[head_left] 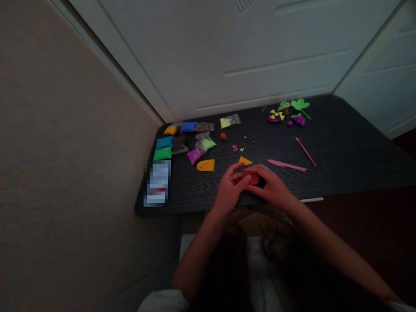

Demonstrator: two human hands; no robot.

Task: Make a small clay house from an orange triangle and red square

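Both hands are close together above the front part of the dark table [185, 195]. Between them is a flattened piece of red modelling clay [252, 178]. My left hand [231, 184] pinches its left side with the thumb on top, and my right hand [268, 182] curls around its right side, fingers closed on the edge. Fingers cover part of the clay, so its full outline is hidden. Just beyond the fingertips lies a yellow-orange clay triangle [245, 160]. A rounded yellow-orange clay piece [206, 165] with a curved line in it rests to the left.
Pink modelling knife [287, 165] and thin pink tool [305, 151] lie right. Several clay packets, including a blue one [189, 127], fill the back left beside a blurred phone-like object [158, 183]. Finished-looking shapes, including a green clover [300, 105] and purple grapes [299, 120], sit back right.
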